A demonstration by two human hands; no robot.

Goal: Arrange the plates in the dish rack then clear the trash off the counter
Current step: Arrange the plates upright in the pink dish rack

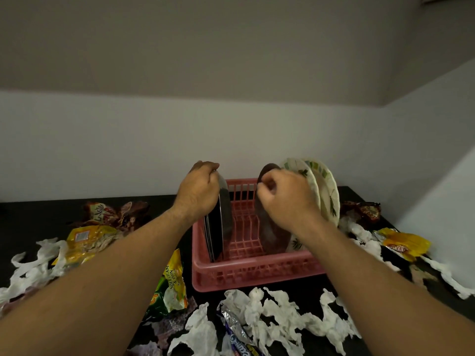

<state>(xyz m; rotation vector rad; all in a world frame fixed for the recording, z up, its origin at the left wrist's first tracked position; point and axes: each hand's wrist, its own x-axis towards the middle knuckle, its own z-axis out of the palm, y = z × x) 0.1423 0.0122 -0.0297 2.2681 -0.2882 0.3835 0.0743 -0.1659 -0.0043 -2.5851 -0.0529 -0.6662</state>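
A pink plastic dish rack (pixel 246 274) stands on the dark counter (pixel 30 217). At its left end several steel plates (pixel 222 227) stand on edge; my left hand (pixel 199 192) grips the top rim of them. My right hand (pixel 288 199) is closed on the top edge of a dark steel plate (pixel 270 235) standing right of the rack's middle. Behind it, at the rack's right end, two white plates with a green leaf pattern (pixel 326 194) lean upright. Trash lies all around the rack.
Crumpled white tissues (pixel 280 317) lie in front of the rack, more at the left (pixel 33 268) and right (pixel 365 240). Snack wrappers lie about: a green one (pixel 171 286), yellow ones (pixel 87 242) (pixel 403 244), a silver one (pixel 236 330). A white wall bounds the counter behind and to the right.
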